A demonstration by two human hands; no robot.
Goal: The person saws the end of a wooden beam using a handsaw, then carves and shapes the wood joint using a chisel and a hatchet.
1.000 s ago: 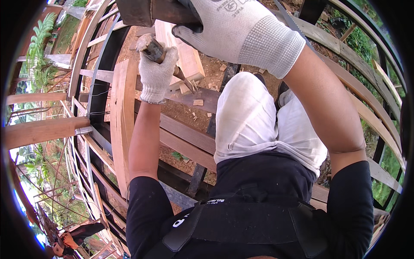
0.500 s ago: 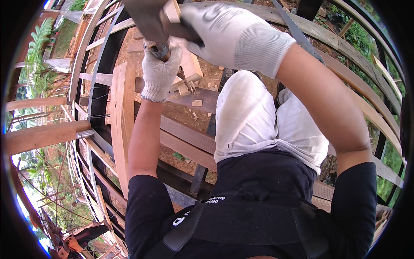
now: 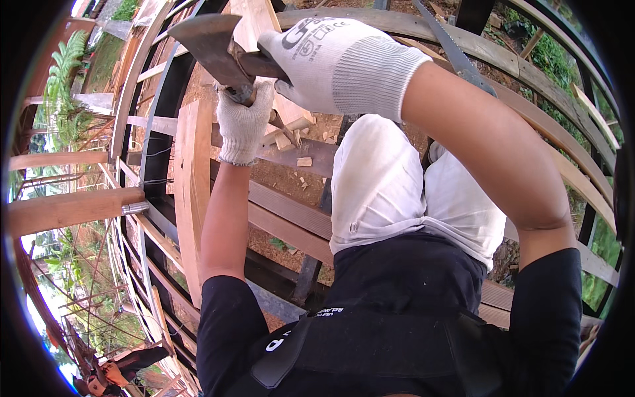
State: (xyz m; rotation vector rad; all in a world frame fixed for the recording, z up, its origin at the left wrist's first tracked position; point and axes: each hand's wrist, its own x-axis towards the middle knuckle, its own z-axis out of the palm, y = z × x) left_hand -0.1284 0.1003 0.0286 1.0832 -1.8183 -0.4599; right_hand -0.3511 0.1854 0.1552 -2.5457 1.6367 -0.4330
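My right hand [image 3: 331, 63], in a white knit glove, is closed round the handle of a hatchet [image 3: 208, 43], close to its head. The broad dark blade points to the upper left. The lower end of the hatchet head is right at the top of my left hand [image 3: 245, 126], which is also gloved and wrapped round an upright tool, mostly hidden in the fist. Its narrow dark shaft [image 3: 280, 124] shows beside the fist and looks like a chisel. That shaft meets a pale timber piece [image 3: 296, 114], with wood chips [image 3: 304, 161] around it.
A thick timber beam [image 3: 192, 192] runs beside my left forearm. A handsaw [image 3: 456, 49] lies on curved planks at the upper right. Dark frame members and boards [image 3: 291, 212] with gaps span the ground under my knees. Greenery and more timbers stand at the left.
The hatchet head has dropped from above my left fist to its top, with the blade now further left and less blurred. My right hand moved slightly left. My left hand still grips the chisel.
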